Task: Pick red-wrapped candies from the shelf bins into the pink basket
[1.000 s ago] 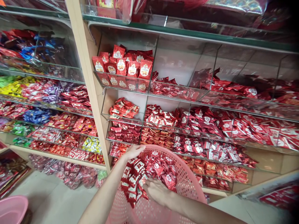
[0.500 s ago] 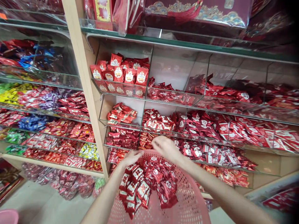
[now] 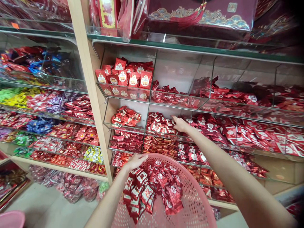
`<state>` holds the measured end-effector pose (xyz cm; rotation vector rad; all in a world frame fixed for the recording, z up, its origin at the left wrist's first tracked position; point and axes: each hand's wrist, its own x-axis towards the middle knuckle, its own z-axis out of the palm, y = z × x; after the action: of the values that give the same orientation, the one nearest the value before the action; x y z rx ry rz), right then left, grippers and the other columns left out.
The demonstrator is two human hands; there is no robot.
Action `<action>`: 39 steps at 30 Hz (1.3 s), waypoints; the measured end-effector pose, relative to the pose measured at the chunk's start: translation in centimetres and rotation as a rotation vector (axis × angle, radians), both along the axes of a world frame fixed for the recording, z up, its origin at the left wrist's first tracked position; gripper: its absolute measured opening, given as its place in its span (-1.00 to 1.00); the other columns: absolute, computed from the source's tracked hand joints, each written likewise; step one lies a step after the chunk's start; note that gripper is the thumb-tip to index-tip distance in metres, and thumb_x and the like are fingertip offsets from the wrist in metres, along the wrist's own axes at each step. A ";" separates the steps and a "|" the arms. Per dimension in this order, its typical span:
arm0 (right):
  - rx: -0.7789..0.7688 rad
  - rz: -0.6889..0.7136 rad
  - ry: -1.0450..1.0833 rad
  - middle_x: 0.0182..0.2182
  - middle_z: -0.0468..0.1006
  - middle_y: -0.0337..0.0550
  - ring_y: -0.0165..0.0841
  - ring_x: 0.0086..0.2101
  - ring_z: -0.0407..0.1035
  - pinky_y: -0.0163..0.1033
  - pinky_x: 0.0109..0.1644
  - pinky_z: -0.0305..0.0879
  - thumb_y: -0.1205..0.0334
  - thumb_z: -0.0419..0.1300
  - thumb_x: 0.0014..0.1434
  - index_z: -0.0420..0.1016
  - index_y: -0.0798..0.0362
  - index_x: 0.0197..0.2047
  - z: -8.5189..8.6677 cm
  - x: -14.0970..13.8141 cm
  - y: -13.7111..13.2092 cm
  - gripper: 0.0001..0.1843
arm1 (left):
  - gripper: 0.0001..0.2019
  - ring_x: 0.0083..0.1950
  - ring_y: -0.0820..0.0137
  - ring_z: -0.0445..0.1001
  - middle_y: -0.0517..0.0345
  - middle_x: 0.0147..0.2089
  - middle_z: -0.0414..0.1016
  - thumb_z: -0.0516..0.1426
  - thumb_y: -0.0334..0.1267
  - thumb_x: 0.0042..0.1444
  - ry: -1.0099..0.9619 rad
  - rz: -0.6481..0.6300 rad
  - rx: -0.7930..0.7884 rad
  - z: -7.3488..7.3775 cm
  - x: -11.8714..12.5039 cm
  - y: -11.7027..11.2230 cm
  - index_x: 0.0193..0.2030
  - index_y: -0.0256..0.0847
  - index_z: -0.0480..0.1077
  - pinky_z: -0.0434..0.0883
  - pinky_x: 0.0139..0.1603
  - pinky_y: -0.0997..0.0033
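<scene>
My left hand [image 3: 137,161] grips the far rim of a pink perforated plastic basket [image 3: 196,190], fingers lying along the edge. Two heaps of packets rest inside it: red-and-white wrapped sweets [image 3: 140,191] on the left and dark red wrapped sweets [image 3: 169,186] on the right. Beyond the basket, my right hand [image 3: 180,124] reaches into a shelf compartment at the right side of a pile of red-and-cream packets [image 3: 160,123]. Its index finger is stretched out and apart from the others. Nothing shows in that hand; its fingertips partly overlap the packets.
Glass-fronted shelves hold many red packets, with upright biscuit packets [image 3: 123,77] higher up. A wooden post [image 3: 89,85] divides them from colourful sweets on the left. Bagged sweets [image 3: 68,186] lie below. Another pink container [image 3: 11,218] stands on the floor at lower left.
My right hand has moved up and forward from just above the basket rim to the compartment with red-and-cream packets. My left hand has stayed on the rim.
</scene>
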<state>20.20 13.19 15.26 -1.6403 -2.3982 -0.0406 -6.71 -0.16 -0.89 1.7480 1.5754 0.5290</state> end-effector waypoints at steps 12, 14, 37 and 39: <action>0.433 0.267 0.156 0.06 0.32 0.00 -0.21 -0.04 0.28 -0.07 0.03 0.22 0.46 -0.07 0.07 0.01 0.08 0.25 2.2 -1.7 -8.5 -0.36 | -0.34 -0.05 0.16 0.44 0.14 -0.13 0.55 -0.12 0.32 0.01 -0.011 0.012 0.024 -0.7 -0.2 0.1 0.01 -0.07 0.45 0.26 -0.01 0.30; 0.445 0.383 0.136 0.07 0.33 -0.04 -0.23 -0.01 0.26 -0.06 0.04 0.22 0.48 -0.09 0.10 0.06 0.04 0.23 0.7 -3.3 -11.7 -0.40 | -0.35 -0.04 0.17 0.44 0.14 -0.12 0.55 -0.11 0.31 0.01 -0.022 0.016 0.028 -0.9 -0.2 0.2 0.00 -0.08 0.45 0.27 -0.01 0.30; 0.261 1.000 -0.309 -0.17 0.47 -0.30 -0.42 -0.17 0.26 -0.28 -0.07 0.18 0.29 0.03 0.26 0.38 0.00 -0.16 -17.4 -11.7 -21.3 -0.87 | -0.38 -0.01 0.22 0.43 0.17 -0.11 0.56 -0.10 0.28 0.03 -0.059 -0.009 0.052 -1.2 -0.3 0.4 -0.05 -0.12 0.48 0.27 0.03 0.36; 0.254 0.995 -0.306 -0.16 0.47 -0.27 -0.41 -0.15 0.26 -0.27 -0.10 0.20 0.29 0.04 0.25 0.38 0.02 -0.16 -17.5 -11.7 -21.4 -0.87 | -0.38 -0.01 0.22 0.43 0.18 -0.11 0.56 -0.09 0.27 0.03 -0.066 -0.007 0.050 -1.1 -0.3 0.4 -0.05 -0.12 0.48 0.27 0.02 0.36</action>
<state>8.48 -8.20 -2.28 -0.2340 -2.9917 -0.4160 -7.03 0.23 -2.04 1.7545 1.5214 0.6209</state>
